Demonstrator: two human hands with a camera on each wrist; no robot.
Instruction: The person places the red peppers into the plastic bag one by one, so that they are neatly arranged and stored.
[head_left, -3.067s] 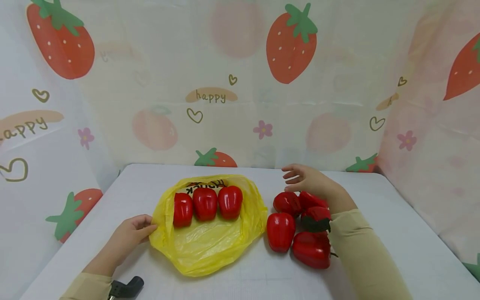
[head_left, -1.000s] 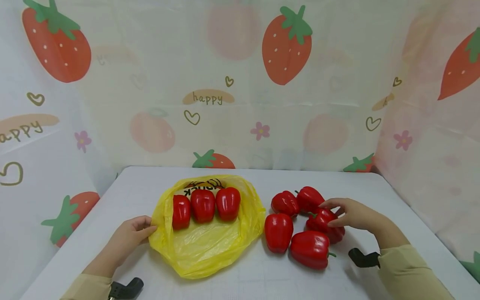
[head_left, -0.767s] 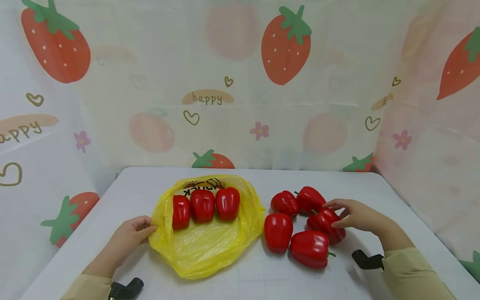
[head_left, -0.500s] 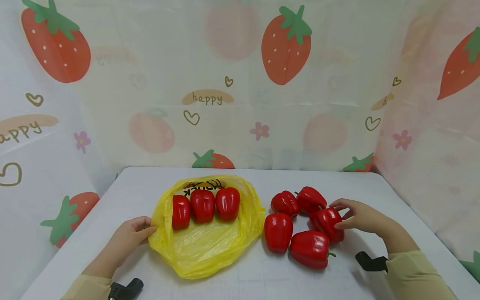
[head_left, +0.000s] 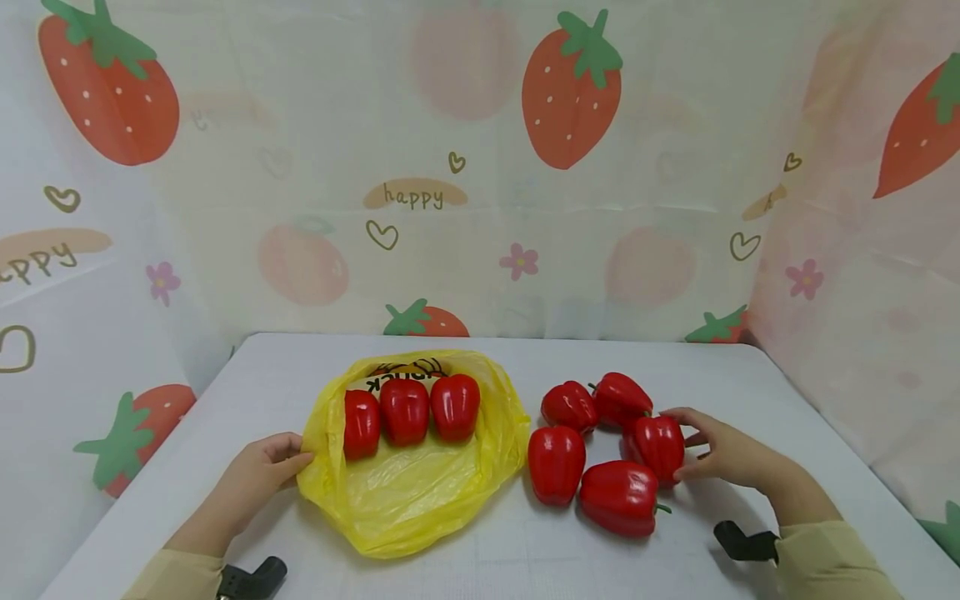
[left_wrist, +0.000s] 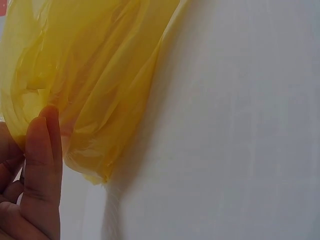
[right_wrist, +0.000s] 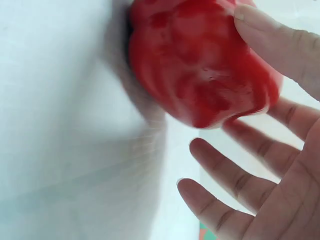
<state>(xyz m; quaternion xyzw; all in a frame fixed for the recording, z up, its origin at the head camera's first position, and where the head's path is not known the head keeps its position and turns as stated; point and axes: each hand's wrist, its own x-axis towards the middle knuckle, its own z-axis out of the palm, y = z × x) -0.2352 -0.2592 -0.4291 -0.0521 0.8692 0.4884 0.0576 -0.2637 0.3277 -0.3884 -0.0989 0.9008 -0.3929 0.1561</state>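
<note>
My left hand pinches the left edge of a yellow plastic bag between thumb and fingertips; the left wrist view shows the thin film there. In the bag's open mouth, three shiny red bell peppers lie in a row. To the right, my right hand has thumb and fingertips at either side of a red bell pepper on the table. Close up, the thumb lies over that pepper and two fingers reach behind it, while the other fingers extend free.
Several more red bell peppers cluster beside the held one: one at the back, one at the back left, one at the front left and one at the front. A white table bears everything. Strawberry-printed sheets enclose it.
From above the peppers, the right hand has come down to the rightmost one. That pepper has turned, its stem swinging rightward to point away. The left hand stays on the bag.
</note>
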